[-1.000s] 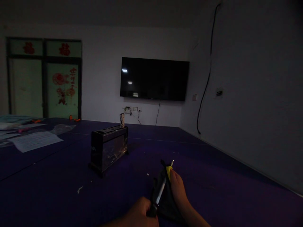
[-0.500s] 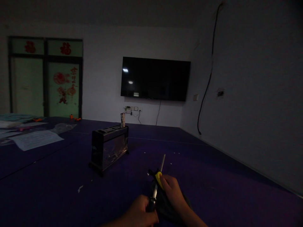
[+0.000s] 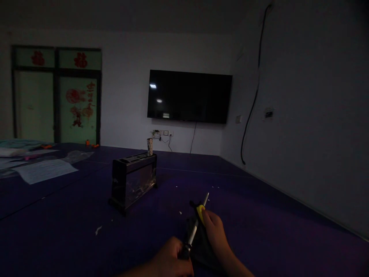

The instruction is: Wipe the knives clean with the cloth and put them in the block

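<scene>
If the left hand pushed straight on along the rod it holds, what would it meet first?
Probably the yellow piece pinched by the right hand, farther up the pale rod from the left hand. Depth is unclear in this dim view, so the dark material near the rod might touch it sooner.

The person's left hand (image 3: pixel 173 257) covers much of the dark handle (image 3: pixel 185 252) of the metal rod (image 3: pixel 193 232), and the lower edge cuts this hand and the right forearm (image 3: pixel 235 262). The right hand (image 3: pixel 215 230) hides part of the yellow piece (image 3: pixel 201 214); whether that wraps the rod or only lies against it cannot be told. A dark item (image 3: pixel 203 248) beneath loses its outline in the gloom. Print on the paper (image 3: pixel 46 171) is too small to read, the white scraps (image 3: pixel 180 212) and orange objects (image 3: pixel 95 146) too tiny to identify, and the left edge crops other sheets (image 3: pixel 7 164)
</scene>
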### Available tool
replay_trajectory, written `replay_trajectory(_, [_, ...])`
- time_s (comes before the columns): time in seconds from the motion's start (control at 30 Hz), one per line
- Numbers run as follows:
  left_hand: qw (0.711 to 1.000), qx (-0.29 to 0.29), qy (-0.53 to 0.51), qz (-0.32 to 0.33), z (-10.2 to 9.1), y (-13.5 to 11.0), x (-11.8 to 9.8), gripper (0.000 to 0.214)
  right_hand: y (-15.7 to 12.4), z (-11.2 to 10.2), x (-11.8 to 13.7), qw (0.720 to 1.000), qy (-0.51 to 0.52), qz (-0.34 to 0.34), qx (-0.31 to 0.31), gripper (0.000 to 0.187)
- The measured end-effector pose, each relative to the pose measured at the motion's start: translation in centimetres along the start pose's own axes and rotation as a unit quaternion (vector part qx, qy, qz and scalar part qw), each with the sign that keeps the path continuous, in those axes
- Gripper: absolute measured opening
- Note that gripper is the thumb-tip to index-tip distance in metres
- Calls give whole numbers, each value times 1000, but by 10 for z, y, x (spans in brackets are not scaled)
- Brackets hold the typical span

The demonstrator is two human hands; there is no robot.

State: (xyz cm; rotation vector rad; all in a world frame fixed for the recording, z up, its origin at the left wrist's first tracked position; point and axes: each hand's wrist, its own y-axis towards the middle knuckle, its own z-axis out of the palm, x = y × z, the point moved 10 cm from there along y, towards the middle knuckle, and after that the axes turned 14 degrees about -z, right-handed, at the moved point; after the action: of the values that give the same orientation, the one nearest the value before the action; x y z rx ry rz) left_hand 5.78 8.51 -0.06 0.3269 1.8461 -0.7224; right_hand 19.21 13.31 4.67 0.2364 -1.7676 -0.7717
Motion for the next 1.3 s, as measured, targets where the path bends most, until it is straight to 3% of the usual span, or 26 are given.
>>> replay_trajectory(0.1, [999, 29, 13, -9, 4, 1, 5, 9, -1, -22, -10, 997, 2, 40, -68, 45])
replay_trajectory(0.27, [997, 21, 65, -25, 3, 0, 8, 7, -9, -57, -19, 979, -26, 87, -182, 41])
replay_trajectory(0.43, [995, 46, 83, 7, 8, -3, 2, 7, -9, -61, -22, 975, -26, 95, -200, 39])
replay_trajectory(0.87, [1000, -2, 9, -3, -1, -1, 2, 8, -1, 7, 13, 999, -2, -36, 30, 49])
replay_trajectory(1.3, [998, -37, -44, 8, -8, -6, -7, 12, -22, 47, 53, 950, -88, -170, 246, 39])
